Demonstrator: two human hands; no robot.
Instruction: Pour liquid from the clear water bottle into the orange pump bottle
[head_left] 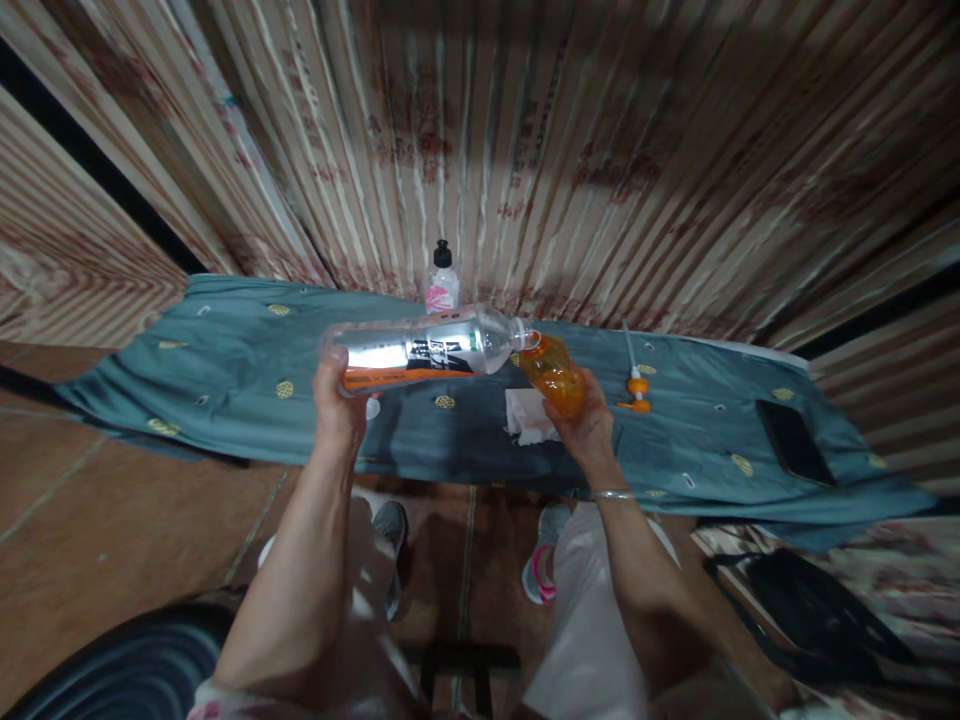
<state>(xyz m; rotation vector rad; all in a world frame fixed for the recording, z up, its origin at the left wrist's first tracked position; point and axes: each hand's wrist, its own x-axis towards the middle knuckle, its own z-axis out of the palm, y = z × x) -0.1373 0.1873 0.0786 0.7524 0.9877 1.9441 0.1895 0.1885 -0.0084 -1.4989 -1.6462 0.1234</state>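
L hand [337,405]: closed round the base end of the clear bottle [427,350], gripping it from below.
Clear bottle: held on its side above the table [225,370], neck pointing right; thin strip of orange liquid along its lower side.
R hand [589,430]: wrapped round the orange bottle [553,372], tilted w/ its mouth up & left.
Mouths: the two bottle necks meet, touching or v. nearly, can't tell which.
Table: covered w/ a teal cloth.
Tissue [525,415]: white, on the cloth just under the orange bottle.
Pump top [636,385]: orange & white, lying right of the R hand.
Small bottle [441,285]: black cap, pink label, upright at the back edge.
Phone [793,440]: dark, flat, far right.
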